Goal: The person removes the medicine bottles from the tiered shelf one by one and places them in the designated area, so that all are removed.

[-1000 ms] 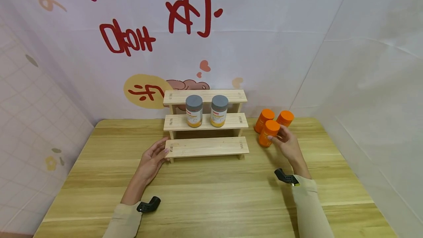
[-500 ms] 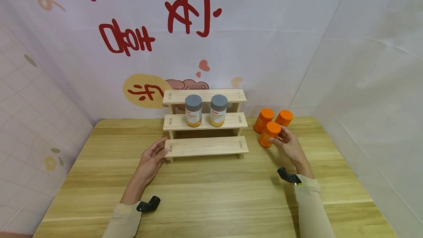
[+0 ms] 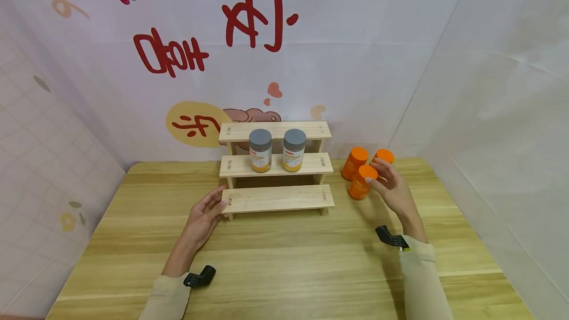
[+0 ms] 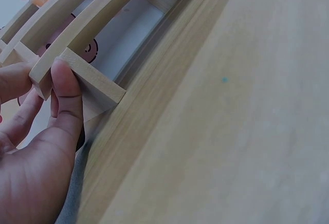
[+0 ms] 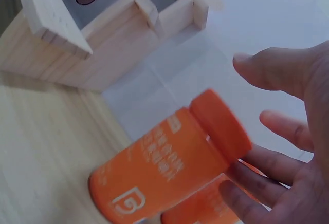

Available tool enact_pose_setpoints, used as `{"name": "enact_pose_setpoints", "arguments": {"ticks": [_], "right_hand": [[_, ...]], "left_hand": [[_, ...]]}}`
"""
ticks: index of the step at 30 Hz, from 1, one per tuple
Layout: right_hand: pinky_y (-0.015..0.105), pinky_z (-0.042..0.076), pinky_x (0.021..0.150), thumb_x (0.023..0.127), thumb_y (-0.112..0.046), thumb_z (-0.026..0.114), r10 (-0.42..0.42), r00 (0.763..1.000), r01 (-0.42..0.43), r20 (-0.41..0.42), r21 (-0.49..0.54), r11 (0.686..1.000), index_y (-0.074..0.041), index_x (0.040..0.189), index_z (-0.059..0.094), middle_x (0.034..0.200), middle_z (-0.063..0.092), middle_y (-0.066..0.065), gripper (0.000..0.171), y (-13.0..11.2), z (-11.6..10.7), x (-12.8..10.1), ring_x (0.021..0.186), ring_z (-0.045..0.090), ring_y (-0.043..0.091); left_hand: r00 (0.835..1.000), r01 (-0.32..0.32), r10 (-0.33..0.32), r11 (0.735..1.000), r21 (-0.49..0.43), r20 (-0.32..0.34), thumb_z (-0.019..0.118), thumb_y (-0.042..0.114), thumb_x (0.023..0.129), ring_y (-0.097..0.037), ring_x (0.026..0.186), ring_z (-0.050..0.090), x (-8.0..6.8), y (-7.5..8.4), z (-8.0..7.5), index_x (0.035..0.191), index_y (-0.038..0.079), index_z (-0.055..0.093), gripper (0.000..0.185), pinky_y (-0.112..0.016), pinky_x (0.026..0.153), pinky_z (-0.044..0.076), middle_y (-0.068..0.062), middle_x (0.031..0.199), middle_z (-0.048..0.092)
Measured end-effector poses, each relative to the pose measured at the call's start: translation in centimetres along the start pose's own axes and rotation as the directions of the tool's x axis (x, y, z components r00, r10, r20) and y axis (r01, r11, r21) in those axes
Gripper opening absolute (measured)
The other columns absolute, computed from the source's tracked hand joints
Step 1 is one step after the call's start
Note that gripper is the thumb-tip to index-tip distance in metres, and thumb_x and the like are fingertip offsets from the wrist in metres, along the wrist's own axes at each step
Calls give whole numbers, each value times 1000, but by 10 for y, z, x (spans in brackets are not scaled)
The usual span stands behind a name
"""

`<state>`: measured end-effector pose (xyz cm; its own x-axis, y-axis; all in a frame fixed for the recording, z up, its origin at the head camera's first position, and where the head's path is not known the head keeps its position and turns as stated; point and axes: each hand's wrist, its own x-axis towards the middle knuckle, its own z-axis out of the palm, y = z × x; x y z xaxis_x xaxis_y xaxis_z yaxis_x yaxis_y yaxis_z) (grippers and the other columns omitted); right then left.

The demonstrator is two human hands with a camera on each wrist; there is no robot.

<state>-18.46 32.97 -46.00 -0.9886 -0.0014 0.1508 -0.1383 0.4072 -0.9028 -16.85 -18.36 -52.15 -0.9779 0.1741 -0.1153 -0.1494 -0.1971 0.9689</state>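
At the left end of a three-step wooden shelf (image 3: 277, 198), my left hand (image 3: 202, 221) pinches the lowest step; in the left wrist view its thumb (image 4: 67, 93) lies by the board's end. Over on the right, my right hand (image 3: 397, 195) is beside the front orange bottle (image 3: 358, 189). Its thumb (image 5: 272, 69) stands off that bottle in the right wrist view, and the fingers spread loosely behind the orange cap (image 5: 221, 126). Whether a fingertip touches the cap I cannot tell. Another orange bottle (image 3: 354, 163) stands behind, and a third (image 3: 384, 155) is partly hidden by the hand.
Two grey-capped jars, a left one (image 3: 260, 151) and a right one (image 3: 294, 150), stand on the middle step. A white printed wall covering (image 3: 355, 63) rises behind the wooden table (image 3: 289, 270), and another sheet hangs at the right.
My right hand has loosened from the front orange bottle and shifted slightly right. That bottle has moved a little right and turned so its label faces forward. My left hand stays at the shelf.
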Motion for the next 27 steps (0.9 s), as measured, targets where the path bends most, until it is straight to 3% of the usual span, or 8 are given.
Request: {"name": "enact_pose_setpoints", "arguments": {"ticks": [5, 14, 21, 27], "right_hand": [[57, 30, 124, 98, -26, 72, -32, 999, 32, -29, -25, 999, -20, 158, 38, 159, 43, 17, 69, -17, 4, -2, 148, 38, 38], [58, 26, 126, 96, -29, 74, -76, 996, 73, -52, -68, 995, -24, 159, 35, 162, 39, 16, 74, -46, 17, -5, 152, 34, 37], [60, 29, 123, 95, -25, 76, -130, 991, 129, -31, -48, 990, -16, 159, 36, 160, 41, 17, 76, -59, 34, -6, 149, 37, 37], [61, 34, 121, 96, -26, 75, -125, 992, 125, 6, -2, 992, -27, 158, 36, 162, 40, 12, 74, -66, 49, -1, 149, 38, 37]], "left_hand": [[1000, -9, 9, 1000, -6, 5, 60, 10, 104, -7, 104, 57, 0, 0, 0, 159, 6, 34, 61, -20, 79, 57, -2, 123, 49], [1000, 4, -4, 1000, -9, -11, 61, 9, 104, -6, 104, 56, 0, 2, 1, 159, 6, 34, 62, -19, 79, 57, -2, 122, 48], [1000, 11, -11, 1000, -12, -8, 61, 10, 104, -7, 103, 57, 0, 0, 2, 159, 8, 36, 60, -19, 79, 56, -1, 122, 50], [1000, 4, -4, 1000, 6, -2, 61, 11, 104, -7, 104, 57, -2, 0, 0, 159, 9, 36, 61, -21, 80, 57, -1, 122, 49]]}}
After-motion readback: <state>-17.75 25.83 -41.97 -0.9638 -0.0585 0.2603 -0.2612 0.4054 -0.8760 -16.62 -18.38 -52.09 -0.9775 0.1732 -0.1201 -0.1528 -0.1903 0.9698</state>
